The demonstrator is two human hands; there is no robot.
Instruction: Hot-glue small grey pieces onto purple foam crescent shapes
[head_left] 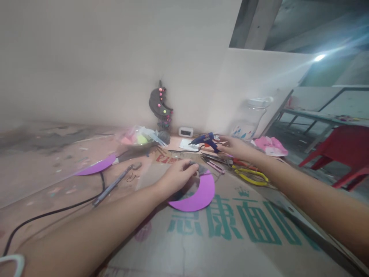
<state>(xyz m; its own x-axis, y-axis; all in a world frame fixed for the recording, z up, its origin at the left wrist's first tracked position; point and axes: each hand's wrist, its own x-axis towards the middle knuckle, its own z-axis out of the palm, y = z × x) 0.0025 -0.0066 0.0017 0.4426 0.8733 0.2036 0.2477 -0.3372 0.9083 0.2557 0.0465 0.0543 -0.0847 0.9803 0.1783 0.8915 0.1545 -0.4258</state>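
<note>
The left hand grasps the upper end of a flat purple crescent above brown printed cardboard. Beyond that crescent is a dark-blue glue gun, long axis crosswise, nozzle leftward. The right hand is nearer, fingers at its handle; whether they close round it, I cannot tell.

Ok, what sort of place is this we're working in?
Probably a craft workspace: a blue glue gun, a purple crescent and a yellow-handled tool are gathered around printed cardboard.
</note>
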